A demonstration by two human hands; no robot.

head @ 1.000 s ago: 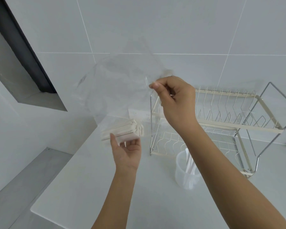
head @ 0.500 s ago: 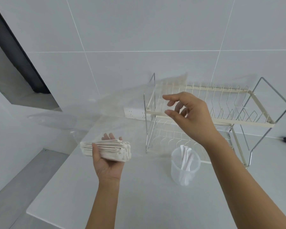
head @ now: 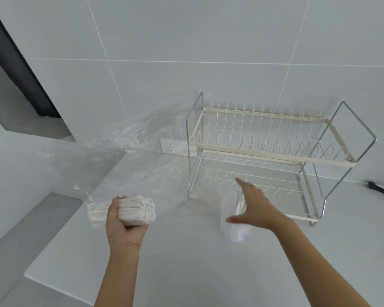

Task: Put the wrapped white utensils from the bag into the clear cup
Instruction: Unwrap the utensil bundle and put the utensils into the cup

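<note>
My left hand (head: 122,227) grips a bundle of wrapped white utensils (head: 133,210), palm up, over the left part of the white counter. The clear plastic bag (head: 129,156) lies spread open behind the bundle, reaching back toward the wall. The clear cup (head: 233,220) stands in front of the dish rack with several wrapped utensils upright in it. My right hand (head: 251,207) is spread open, fingers straight, over the cup's right side, and hides part of it.
A two-tier wire dish rack (head: 264,151) stands against the tiled wall at the right. A white power strip (head: 175,147) lies behind the bag. A black cable end (head: 379,189) lies at the far right. The counter's left edge (head: 60,231) drops to a grey floor.
My right hand let go of the bag and came down to the cup, fingers spread. The bag dropped flat onto the counter. My left hand lowered with the bundle.
</note>
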